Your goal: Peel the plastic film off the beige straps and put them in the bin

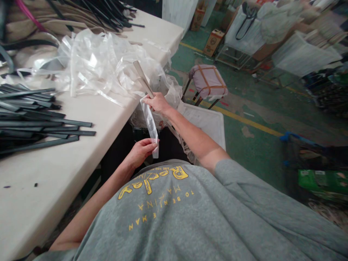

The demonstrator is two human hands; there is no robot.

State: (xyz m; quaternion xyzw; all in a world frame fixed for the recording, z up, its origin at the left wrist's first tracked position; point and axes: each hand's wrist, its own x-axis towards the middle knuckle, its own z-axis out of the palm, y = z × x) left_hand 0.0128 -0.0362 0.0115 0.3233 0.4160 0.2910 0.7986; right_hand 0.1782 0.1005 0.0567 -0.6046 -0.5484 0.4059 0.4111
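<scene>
Right hand (pixel 157 103) around beige strip (pixel 141 75)

Table (pixel 81 119) was cream. On it, rods (pixel 40 125) were black, wrappers (pixel 92 65) clear. Beyond its edge: strip (pixel 141 77) beige, its bag (pixel 150 125) clear, shirt (pixel 203 217) grey with yellow lettering, floor (pixel 255 152) green, yellow-lined.

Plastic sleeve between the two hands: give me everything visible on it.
The plastic sleeve is a narrow, flat, translucent whitish film tube, lightly crinkled. It runs almost vertical beside the edge of the table. Its top sits in the right hand, which also grips a tan strip pointing up; its bottom is pinched in the left hand. Whether the strip reaches inside is unclear.
</scene>
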